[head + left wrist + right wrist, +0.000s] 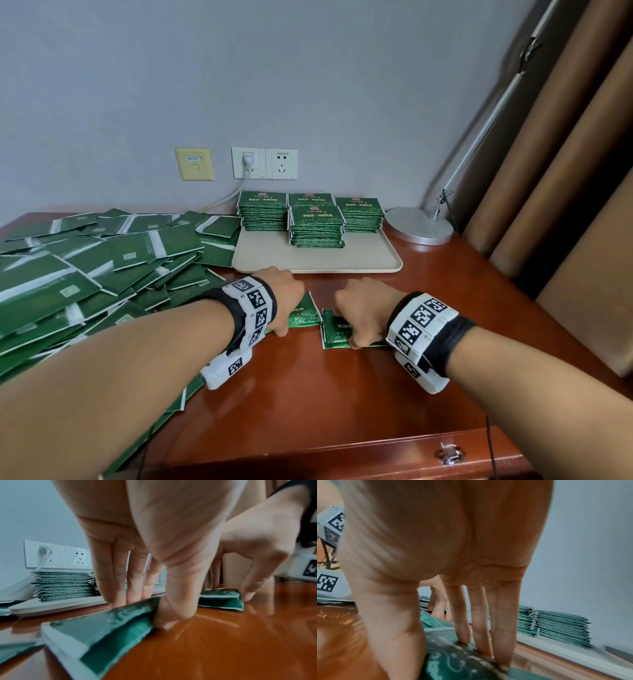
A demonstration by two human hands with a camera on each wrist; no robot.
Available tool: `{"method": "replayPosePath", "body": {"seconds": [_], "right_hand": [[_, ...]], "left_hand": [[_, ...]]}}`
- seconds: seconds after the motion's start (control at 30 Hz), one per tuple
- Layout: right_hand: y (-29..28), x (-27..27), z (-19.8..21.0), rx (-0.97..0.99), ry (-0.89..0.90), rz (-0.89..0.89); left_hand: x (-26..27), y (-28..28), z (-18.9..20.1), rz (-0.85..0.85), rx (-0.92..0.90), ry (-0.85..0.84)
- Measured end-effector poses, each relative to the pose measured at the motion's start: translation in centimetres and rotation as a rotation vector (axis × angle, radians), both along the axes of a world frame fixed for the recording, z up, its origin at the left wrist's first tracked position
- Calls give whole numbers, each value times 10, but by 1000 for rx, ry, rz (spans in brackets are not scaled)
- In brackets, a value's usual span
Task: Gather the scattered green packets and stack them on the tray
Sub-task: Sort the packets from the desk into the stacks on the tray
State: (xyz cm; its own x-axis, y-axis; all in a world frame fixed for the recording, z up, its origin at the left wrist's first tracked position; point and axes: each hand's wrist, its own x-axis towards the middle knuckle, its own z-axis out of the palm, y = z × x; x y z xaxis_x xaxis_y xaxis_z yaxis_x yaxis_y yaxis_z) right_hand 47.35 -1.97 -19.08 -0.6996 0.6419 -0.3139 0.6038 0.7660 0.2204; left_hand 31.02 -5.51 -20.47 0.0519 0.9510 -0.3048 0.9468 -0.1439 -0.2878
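Fingers [120,588] of the left hand [281,298] point down and, with the thumb, pinch a small bunch of green packets [102,626] lying on the brown table [342,394]. Next to it, the right hand [363,311] does the same: its fingers [481,628] are close together, tips pressing down on another bunch of packets [334,334], thumb at the near edge. Behind both hands sits the pale tray [370,260] with four neat stacks [317,226] on it. A big messy pile of packets [85,267] lies to the left, touching the tray.
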Motion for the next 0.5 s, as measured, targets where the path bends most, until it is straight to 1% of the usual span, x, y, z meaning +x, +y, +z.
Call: {"method": "replayPosePath", "body": {"seconds": [0.13, 0.2, 0.3, 0.37, 0.5], "right_hand": [[-9, -11, -1, 49, -88, 48], [-14, -15, -7, 101, -117, 73], [-15, -19, -13, 120, -130, 96], [-15, -18, -12, 118, -117, 99], [-17, -11, -11, 108, -129, 94]], "left_hand": [[1, -1, 0, -9, 1, 24], [2, -1, -2, 3, 39, -2], [3, -1, -4, 18, 96, -53], [6, -2, -3, 17, 87, -46], [12, -2, 4, -24, 8, 42]]}}
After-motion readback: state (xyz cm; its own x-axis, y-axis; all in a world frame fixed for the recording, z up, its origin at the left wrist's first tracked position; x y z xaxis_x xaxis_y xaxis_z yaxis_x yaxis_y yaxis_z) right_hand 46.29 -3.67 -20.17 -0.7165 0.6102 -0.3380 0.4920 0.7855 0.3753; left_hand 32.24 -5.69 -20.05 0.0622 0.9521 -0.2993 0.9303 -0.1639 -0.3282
